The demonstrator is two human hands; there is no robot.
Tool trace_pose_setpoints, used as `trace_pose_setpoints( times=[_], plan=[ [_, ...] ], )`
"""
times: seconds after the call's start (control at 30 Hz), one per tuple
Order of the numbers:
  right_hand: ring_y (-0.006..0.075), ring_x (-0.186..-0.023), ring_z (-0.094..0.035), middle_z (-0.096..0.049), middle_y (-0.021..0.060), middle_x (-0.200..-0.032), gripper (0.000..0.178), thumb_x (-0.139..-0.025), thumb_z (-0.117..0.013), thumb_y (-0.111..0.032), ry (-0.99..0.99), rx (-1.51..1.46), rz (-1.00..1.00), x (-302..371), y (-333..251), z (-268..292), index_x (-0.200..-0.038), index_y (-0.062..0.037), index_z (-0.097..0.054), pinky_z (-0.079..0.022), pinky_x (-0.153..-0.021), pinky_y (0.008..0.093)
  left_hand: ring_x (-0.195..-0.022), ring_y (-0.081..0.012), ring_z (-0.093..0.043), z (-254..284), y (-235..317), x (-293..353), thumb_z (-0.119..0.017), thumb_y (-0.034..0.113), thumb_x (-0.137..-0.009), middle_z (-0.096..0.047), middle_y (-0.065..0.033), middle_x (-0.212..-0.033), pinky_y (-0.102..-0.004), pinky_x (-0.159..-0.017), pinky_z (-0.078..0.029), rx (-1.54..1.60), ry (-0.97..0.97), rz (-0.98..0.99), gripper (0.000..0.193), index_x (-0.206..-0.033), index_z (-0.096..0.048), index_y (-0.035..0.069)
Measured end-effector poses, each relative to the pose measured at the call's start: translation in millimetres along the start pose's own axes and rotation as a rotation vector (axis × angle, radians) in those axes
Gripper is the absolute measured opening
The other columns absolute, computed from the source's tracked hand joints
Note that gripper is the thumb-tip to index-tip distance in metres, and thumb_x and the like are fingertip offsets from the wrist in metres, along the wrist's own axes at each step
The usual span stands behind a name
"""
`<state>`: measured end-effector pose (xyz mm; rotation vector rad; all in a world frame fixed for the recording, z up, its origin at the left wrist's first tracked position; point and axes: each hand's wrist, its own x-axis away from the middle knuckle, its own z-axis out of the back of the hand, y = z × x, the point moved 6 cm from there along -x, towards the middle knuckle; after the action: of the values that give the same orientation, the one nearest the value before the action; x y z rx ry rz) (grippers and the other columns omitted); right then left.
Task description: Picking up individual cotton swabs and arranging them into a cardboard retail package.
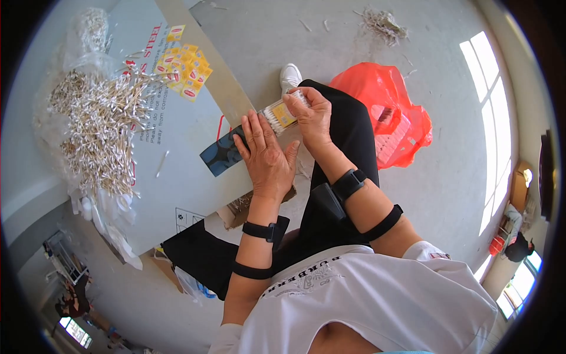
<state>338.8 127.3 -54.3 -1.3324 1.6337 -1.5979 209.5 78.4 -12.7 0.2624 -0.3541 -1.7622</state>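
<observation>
In the head view, the person sits at the edge of a grey tabletop and works on a small bundle of cotton swabs wrapped in a clear packet with a yellow label. The right hand is clamped on this bundle, with the fingers curled over its far end, and it holds the bundle just above the corner of the tabletop, over the knee in black trousers. The left hand is flat and open, the fingers stretched out together; its fingertips touch the near side of the bundle and the palm lies over a dark blue packet at the table edge. So the two hands are close together, meeting at the bundle. I judge that the step in hand is the squaring and closing of one filled packet: the left hand seems to press the swabs even while the right keeps them tight. The next move would call for a firm hold by the right hand, so that the swabs do not slide out of the open end. On the left of the tabletop lies a big loose heap of swabs, and behind it a pile of yellow labels. An orange plastic bag lies on the floor to the right, with what look like finished packets inside.
</observation>
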Motion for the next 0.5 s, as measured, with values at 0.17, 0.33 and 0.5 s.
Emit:
trace_pose_setpoints(
  times=[0.17, 0.33, 0.5],
  plan=[
    [0.0109, -0.069, -0.062, -0.064, 0.004, -0.076, 0.017, -0.082, -0.074, -0.01, 0.086, -0.152, -0.193, -22.9, -19.1, 33.9, -0.087, 0.0041, -0.065, -0.051, -0.061, 0.0262, -0.142, -0.0373, -0.028, 23.3, 22.5, -16.3, -0.049, 0.03, -0.098, -0.034, -0.0207, -0.15, -0.0523, -0.116, -0.019, 0.249, 0.183, -0.198, 0.06, -0.144, -0.034, -0.005],
    [0.0162, -0.066, -0.068, -0.068, 0.0075, -0.084, 0.023, -0.087, -0.07, -0.017, -0.131, -0.388, -0.807, -2.3, -7.5, 16.0, -0.099, -0.0004, -0.061, -0.047, -0.044, 0.0252, -0.106, -0.0259, -0.061, 76.7, 23.2, -27.3, -0.071, -0.012, -0.073, -0.059, -0.0124, -0.126, -0.0305, -0.078, -0.054, 0.663, 0.321, -0.256, 0.051, -0.119, -0.064, 0.007],
    [0.0134, -0.058, -0.062, -0.064, 0.0069, -0.079, 0.017, -0.09, -0.066, -0.019, -0.31, -0.406, -1.116, 47.4, -5.4, -21.2, -0.09, -0.0026, -0.06, -0.036, -0.034, 0.016, -0.077, -0.0211, -0.062, 111.1, 18.3, -11.6, -0.076, -0.008, -0.068, -0.059, -0.0058, -0.091, -0.0313, -0.066, -0.052, 0.602, 0.347, -0.39, 0.034, -0.099, -0.069, 0.005]
  ],
)
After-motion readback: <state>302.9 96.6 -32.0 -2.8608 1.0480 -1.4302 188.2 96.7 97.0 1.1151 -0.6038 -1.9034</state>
